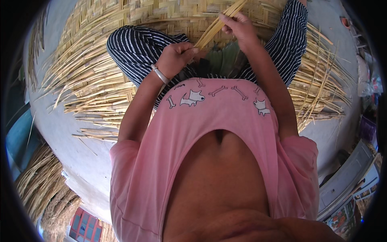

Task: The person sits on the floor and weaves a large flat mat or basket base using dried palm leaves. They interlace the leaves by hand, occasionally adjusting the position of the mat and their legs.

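I sit on a woven straw mat with loose strip ends fanning out at its edges. A bundle of flat yellow bamboo strips runs up from my lap. My left hand, a silver bangle on its wrist, is closed around the bundle's lower end. My right hand pinches the strips higher up, fingers bent around them. Both hands hover above my knees in striped black-and-white trousers.
Grey concrete floor surrounds the mat. A heap of straw strips lies at the lower left beside a red crate. A blue object sits at the left rim. Grey boxes and clutter stand at the right.
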Tool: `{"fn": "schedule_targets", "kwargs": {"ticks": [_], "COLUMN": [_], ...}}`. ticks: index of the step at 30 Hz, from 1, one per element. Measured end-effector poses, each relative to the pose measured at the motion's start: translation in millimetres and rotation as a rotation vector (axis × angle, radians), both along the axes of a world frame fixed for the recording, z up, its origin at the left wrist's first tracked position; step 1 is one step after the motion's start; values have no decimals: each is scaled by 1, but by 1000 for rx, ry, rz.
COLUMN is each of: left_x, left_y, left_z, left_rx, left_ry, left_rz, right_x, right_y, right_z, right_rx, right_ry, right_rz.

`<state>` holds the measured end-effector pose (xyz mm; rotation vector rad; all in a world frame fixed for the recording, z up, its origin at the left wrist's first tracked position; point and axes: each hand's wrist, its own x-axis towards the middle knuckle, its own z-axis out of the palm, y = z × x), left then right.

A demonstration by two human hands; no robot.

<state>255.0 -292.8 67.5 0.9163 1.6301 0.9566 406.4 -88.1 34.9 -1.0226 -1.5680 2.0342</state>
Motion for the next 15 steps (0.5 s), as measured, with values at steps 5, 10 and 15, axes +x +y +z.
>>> {"fn": "schedule_targets", "kwargs": {"ticks": [5,10,15], "left_x": [-8,-30,-53], "left_y": [-7,-21,-28], "left_z": [20,28,46], "left_rx": [-100,-162,-198], "left_ry": [-129,-173,-128], "left_rz": [-2,6,-64], "right_x": [-1,1,-1], "right_y": [15,37,43], "right_z": [-1,-9,-12], "right_rx": [-74,-146,31], "right_ry": [99,109,38], "right_rz": [-32,-119,-144]}}
